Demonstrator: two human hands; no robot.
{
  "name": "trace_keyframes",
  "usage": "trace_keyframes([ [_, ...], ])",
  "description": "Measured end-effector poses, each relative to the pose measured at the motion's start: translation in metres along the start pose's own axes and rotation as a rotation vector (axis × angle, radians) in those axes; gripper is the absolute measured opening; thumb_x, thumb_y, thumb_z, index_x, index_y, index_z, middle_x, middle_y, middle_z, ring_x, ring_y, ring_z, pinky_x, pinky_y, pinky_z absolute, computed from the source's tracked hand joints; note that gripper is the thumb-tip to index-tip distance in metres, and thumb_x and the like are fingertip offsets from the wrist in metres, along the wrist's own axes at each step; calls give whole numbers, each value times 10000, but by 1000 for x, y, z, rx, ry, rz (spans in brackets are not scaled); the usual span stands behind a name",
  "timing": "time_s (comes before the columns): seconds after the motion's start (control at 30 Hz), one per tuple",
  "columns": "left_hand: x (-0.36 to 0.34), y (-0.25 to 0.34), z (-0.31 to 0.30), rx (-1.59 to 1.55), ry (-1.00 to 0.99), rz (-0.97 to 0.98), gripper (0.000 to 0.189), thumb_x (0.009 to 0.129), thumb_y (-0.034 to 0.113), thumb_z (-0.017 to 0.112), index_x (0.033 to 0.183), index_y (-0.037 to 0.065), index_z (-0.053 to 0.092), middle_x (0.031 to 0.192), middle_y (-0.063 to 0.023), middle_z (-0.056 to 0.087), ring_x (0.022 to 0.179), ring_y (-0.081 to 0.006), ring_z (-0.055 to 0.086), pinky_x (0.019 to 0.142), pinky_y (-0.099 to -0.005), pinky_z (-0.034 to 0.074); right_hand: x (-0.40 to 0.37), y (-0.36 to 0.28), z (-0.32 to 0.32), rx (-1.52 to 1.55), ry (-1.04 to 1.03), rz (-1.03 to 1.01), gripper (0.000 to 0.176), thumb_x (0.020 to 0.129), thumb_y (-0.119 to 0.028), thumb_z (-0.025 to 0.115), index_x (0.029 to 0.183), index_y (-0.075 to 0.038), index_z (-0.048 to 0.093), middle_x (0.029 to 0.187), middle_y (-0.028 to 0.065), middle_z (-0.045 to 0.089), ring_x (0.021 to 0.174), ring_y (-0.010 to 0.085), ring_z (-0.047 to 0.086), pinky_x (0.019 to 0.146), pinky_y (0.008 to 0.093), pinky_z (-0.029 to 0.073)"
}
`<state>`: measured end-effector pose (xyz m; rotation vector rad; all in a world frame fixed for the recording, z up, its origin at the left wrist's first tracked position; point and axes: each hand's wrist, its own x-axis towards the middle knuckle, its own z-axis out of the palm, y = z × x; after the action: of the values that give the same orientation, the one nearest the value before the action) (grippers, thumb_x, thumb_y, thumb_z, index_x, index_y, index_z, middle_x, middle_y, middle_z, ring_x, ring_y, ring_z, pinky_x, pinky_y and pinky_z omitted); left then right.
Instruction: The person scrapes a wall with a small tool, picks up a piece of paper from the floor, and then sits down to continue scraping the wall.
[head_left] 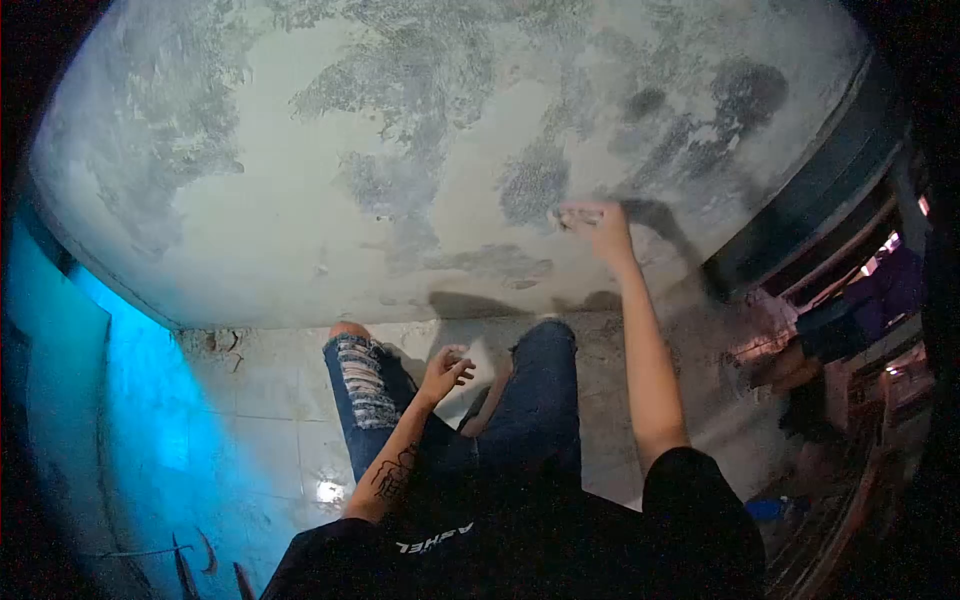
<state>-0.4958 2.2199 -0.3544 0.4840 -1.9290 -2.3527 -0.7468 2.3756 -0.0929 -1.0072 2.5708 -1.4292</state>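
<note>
My right hand (604, 232) is raised against the patchy wall (480, 190), its fingers closed around something small and greyish. Blur hides what that object is. Dark grey patches and pale, filled-looking areas cover the wall around it. My left hand (447, 376) hovers low between my knees, its fingers loosely bent and apart, with nothing seen in them. Just beyond its fingertips is a whitish thing (484, 368), partly hidden by my leg; its kind cannot be told.
My bent legs in torn jeans (365, 385) face the wall's foot over a tiled floor (265, 430). A dark door frame (810, 190) edges the wall at right. Farther right, another person (850, 320) shows dimly. Blue light falls through the left opening (150, 370).
</note>
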Motion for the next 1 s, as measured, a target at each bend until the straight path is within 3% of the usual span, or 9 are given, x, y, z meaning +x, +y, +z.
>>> trace_keyframes([
  [0.17, 8, 7, -7, -4, 48, -70, 301, 852, 247, 557, 1047, 21, 518, 945, -128, 613, 805, -200, 620, 648, -298, 481, 93, -65, -40, -478, 37, -304, 206, 715, -254, 673, 878, -131, 698, 836, 128, 661, 796, 277, 625, 763, 340, 464],
  [0.33, 12, 6, -21, -115, 77, -81, 261, 875, 195, 528, 1074, 26, 514, 976, -116, 599, 841, -202, 597, 693, -313, 476, 108, -167, -54, -678, 279, -498, 175, 758, -213, 622, 906, -142, 684, 792, 146, 644, 776, 319, 612, 712, 375, 472],
  [0.43, 19, -5, -22, -135, 129, -53, 236, 865, 179, 534, 1068, 59, 524, 937, -104, 617, 807, -187, 617, 662, -289, 475, 123, -158, -39, -703, 274, -563, 173, 769, -198, 604, 921, -154, 676, 816, 155, 640, 768, 324, 613, 708, 392, 477],
  [0.57, 18, 6, -18, -105, 116, -144, 257, 862, 184, 539, 1094, 73, 538, 943, -93, 611, 836, -182, 607, 672, -289, 476, 144, -146, -23, -1040, 173, -414, 169, 774, -188, 588, 921, -163, 670, 809, 142, 641, 767, 313, 621, 709, 389, 490],
  [0.77, 19, 6, -16, -142, 103, -155, 250, 854, 188, 550, 1080, 79, 541, 933, -89, 610, 811, -171, 605, 640, -273, 468, 140, -158, -23, -745, 261, -559, 144, 750, -185, 623, 875, -138, 678, 790, 132, 639, 750, 312, 619, 680, 390, 489],
  [0.83, 21, -2, -19, -168, 95, -164, 238, 845, 178, 560, 1060, 77, 550, 918, -87, 611, 798, -166, 605, 637, -268, 466, 168, -118, 1, -1200, -3, -431, 165, 766, -204, 624, 893, -117, 684, 812, 98, 656, 723, 252, 625, 669, 336, 483],
  [0.9, 21, 3, -19, -125, 135, -187, 225, 835, 170, 570, 1040, 76, 559, 904, -84, 612, 792, -164, 605, 634, -270, 467, 155, -137, 2, -1213, -51, -404, 169, 757, -204, 636, 882, -102, 683, 814, 99, 656, 725, 244, 625, 673, 332, 483],
  [0.97, 22, 8, -18, -158, 128, -176, 228, 829, 173, 577, 1035, 75, 562, 896, -81, 613, 793, -166, 605, 636, -276, 468, 142, -146, -13, -798, 186, -551, 147, 713, -192, 646, 807, -80, 659, 794, 140, 635, 766, 337, 602, 667, 388, 475],
  [1.0, 22, 8, -17, -131, 139, -195, 229, 828, 174, 577, 1035, 77, 563, 893, -78, 612, 791, -166, 605, 638, -276, 466, 137, -147, -21, -761, 313, -711, 134, 716, -192, 646, 816, -104, 663, 788, 124, 637, 752, 314, 599, 658, 384, 470],
])
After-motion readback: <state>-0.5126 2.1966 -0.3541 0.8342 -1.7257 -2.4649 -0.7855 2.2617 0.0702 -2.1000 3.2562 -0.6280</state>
